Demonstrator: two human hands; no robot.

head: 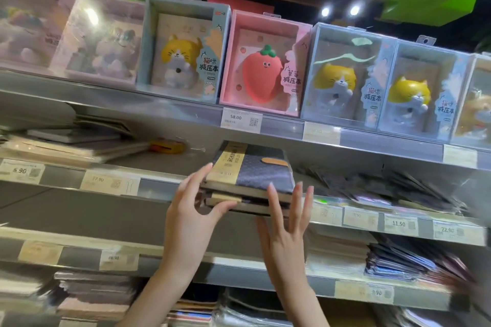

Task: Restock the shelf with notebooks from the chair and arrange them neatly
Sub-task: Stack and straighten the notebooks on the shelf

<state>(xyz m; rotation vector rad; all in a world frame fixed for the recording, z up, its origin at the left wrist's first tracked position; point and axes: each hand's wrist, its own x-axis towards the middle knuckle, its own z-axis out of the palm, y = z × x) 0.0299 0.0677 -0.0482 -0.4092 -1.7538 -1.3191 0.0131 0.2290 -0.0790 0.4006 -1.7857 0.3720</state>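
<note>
Left grip (191,207) steadying notebooks (252,178), shelf (159,175)

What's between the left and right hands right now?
Head view: the notebook stack on the shelf edge, left hand at its left corner, right hand at its front.

The top notebook (255,170) is dark grey-blue with a fine dotted weave, a tan paper band and an orange tab. Above it — a pink box (265,66) holding a red strawberry, pale blue boxes (183,48) holding yellow-and-grey cats.
</note>
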